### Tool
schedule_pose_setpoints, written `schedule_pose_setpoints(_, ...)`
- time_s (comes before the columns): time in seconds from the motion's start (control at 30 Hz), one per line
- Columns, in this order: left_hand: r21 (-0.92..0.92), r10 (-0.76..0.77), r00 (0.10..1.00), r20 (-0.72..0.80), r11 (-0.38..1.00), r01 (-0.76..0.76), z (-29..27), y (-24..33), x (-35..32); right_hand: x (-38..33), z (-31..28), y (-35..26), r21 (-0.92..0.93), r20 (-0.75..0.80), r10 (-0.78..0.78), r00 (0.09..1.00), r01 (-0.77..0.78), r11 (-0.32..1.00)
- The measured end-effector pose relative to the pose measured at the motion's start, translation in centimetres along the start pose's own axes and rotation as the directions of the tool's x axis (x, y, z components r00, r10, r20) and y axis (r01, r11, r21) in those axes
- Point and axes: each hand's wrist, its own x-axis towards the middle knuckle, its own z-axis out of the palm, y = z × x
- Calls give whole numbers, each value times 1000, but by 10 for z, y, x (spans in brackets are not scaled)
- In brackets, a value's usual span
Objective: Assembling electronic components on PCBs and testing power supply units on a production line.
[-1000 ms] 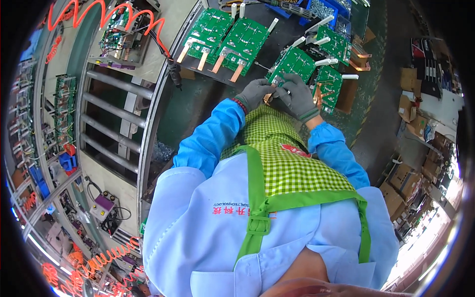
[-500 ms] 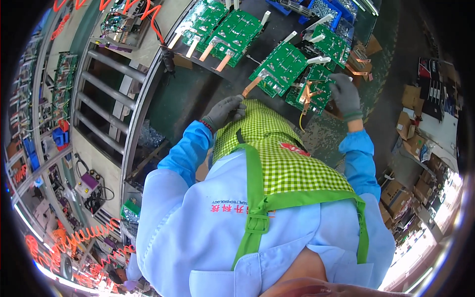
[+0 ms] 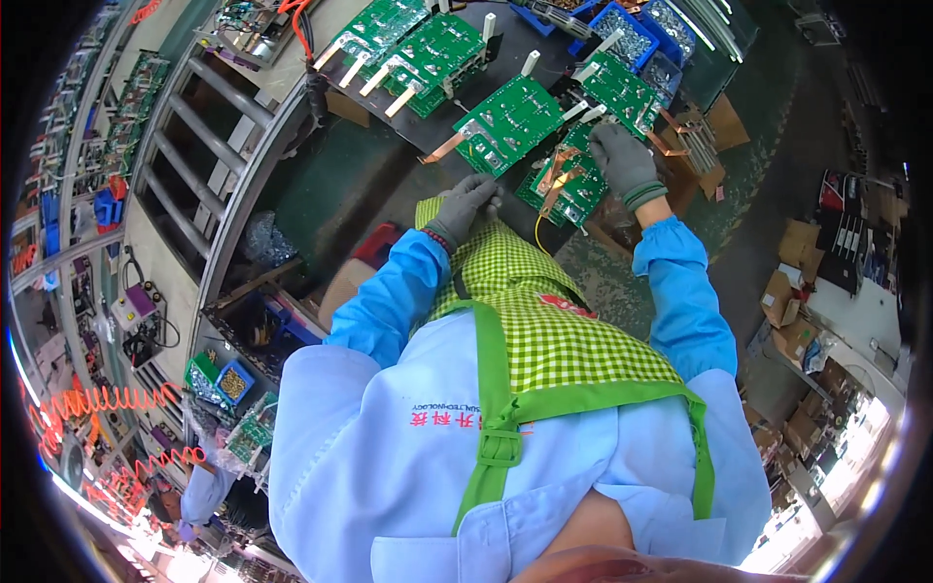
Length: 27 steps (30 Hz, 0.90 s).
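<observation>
My left hand (image 3: 466, 206), in a grey glove, hovers just below a green circuit board (image 3: 509, 124). Its fingers are curled together; whether anything small is between them is hidden. That board has a copper strip (image 3: 444, 148) at its lower left corner and a white post at its top. In a matching glove, my right hand (image 3: 627, 163) reaches over the right edge of another green board (image 3: 581, 194), which carries bent copper strips (image 3: 556, 183) and a yellow wire (image 3: 537, 231). Its fingers are bent near white posts, and what they grip is hidden.
More green boards (image 3: 432, 53) with pale metal strips lie at the back left of the dark table, and another board (image 3: 620, 92) at the right. Blue bins (image 3: 622, 39) of small hardware stand behind. A metal roller conveyor (image 3: 209, 155) runs along the left; cardboard (image 3: 724, 121) lies right.
My left hand has come away from the copper strip of the middle board. My right hand has moved left and up over the lower board. The whole view has shifted.
</observation>
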Motion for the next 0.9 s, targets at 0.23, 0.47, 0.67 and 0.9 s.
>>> schedule_pose_setpoints(0.23, -166, -11, 992, -123, 986, -9, -2, -7, 1, 4, 20, -6, -88, 240, 103, 965, -84, 993)
schedule_pose_setpoints(0.47, -421, -50, 999, 0, 906, 45, -2, -3, 24, -12, -38, -28, 239, -218, 171, 961, -117, 964)
schedule_pose_setpoints(0.67, -508, -149, 985, 86, 844, 172, -11, -5, 40, -60, -44, -98, 555, -14, 174, 985, -137, 820)
schedule_pose_setpoints(0.9, -453, -203, 961, 185, 851, 267, -21, -1, 57, -75, 31, -154, 929, 174, 315, 933, -262, 261)
